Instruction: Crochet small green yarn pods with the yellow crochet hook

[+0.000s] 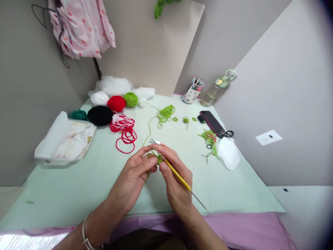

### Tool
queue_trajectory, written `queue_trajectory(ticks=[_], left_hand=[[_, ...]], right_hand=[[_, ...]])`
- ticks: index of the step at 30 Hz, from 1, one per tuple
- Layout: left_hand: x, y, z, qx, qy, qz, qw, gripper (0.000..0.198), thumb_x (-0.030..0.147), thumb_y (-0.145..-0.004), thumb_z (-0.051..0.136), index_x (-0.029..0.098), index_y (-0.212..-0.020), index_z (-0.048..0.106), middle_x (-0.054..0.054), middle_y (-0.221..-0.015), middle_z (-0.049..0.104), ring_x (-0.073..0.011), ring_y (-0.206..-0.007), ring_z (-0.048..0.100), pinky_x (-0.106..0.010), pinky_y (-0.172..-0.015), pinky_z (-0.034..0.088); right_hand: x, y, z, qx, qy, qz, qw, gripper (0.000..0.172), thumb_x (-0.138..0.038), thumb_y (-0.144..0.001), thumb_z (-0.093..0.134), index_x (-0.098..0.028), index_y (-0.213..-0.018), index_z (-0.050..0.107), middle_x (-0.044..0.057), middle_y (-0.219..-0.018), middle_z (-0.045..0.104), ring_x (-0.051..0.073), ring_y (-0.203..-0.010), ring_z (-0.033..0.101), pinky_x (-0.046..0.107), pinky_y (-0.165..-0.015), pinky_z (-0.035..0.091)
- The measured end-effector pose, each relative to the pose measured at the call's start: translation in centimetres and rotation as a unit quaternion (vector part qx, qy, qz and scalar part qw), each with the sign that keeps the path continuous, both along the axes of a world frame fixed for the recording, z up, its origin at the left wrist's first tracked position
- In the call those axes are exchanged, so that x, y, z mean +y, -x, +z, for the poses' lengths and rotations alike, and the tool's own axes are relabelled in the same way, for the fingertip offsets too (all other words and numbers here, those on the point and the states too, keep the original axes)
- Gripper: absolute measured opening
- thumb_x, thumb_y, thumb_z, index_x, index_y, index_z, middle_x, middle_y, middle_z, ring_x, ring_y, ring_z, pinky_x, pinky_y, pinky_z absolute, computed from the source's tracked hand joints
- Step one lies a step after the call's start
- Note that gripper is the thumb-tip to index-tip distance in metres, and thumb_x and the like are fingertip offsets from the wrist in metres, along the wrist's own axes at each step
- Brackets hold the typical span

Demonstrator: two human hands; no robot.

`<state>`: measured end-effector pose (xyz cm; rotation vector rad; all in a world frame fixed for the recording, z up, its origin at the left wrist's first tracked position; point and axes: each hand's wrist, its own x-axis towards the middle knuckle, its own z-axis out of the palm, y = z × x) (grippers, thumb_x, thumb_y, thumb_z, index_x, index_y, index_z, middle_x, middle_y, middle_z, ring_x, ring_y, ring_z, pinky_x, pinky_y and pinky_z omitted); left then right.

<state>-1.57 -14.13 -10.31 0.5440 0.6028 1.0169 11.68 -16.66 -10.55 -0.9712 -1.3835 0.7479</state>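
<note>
— Where to find the green crochet piece (159, 159)?
— On the near side of the loose green yarn (165, 114), between both hands, held up over the table (104, 187).
— And the left hand (137, 165), open or closed?
— Closed, gripping the green crochet piece between thumb and fingers. Near the forefinger, also the green strand (150, 129), leading back to the loose green yarn.
— The right hand (179, 177), the same?
— Closed too, but around the yellow-handled hook (177, 173), in a manner similar to holding a pen. About the exact place of the hook's tip, impossible to tell: too small and partly hidden by fingers.
— How to make the stitches well on so small a piece?
— In my judgement, best to pinch very close to the working stitch, firmly but without crushing. Better to let the green strand slide with even tension, and to turn the hook's head a little downward when drawing through the loop, so as not to split the yarn.
— Any danger to consider?
— Perhaps a snag from the coils of the loose green yarn. Wise to pull out some slack first, and to keep the red yarn (127, 129), to the left of the loose green yarn, well apart from the strand.
</note>
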Motion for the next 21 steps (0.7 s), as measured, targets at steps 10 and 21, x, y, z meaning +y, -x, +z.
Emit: queue_trajectory(ticks=[10,21], left_hand=[[-0.1,-0.3,-0.7,-0.036,0.021,-0.035,0.999,0.019,0.022,-0.092,0.081,0.022,-0.111,0.079,0.0,-0.092,0.063,-0.0121,-0.082,0.053,-0.024,-0.081,0.048],[-0.3,-0.3,-0.6,0.03,0.02,-0.034,0.999,0.042,0.028,-0.082,0.09,0.022,-0.121,0.077,0.001,-0.086,0.07,-0.0108,-0.076,0.055,-0.024,-0.078,0.045]], right_hand=[[0.1,-0.8,-0.7,-0.024,0.014,-0.017,0.999,0.029,-0.027,-0.106,0.064,-0.04,-0.129,0.077,0.001,-0.122,0.082,0.021,-0.12,0.073,0.038,-0.106,0.055],[-0.3,-1.2,0.0,0.012,-0.012,-0.018,1.0,0.021,-0.014,-0.097,0.073,-0.031,-0.107,0.082,0.002,-0.095,0.082,0.019,-0.091,0.075,0.033,-0.083,0.06]])
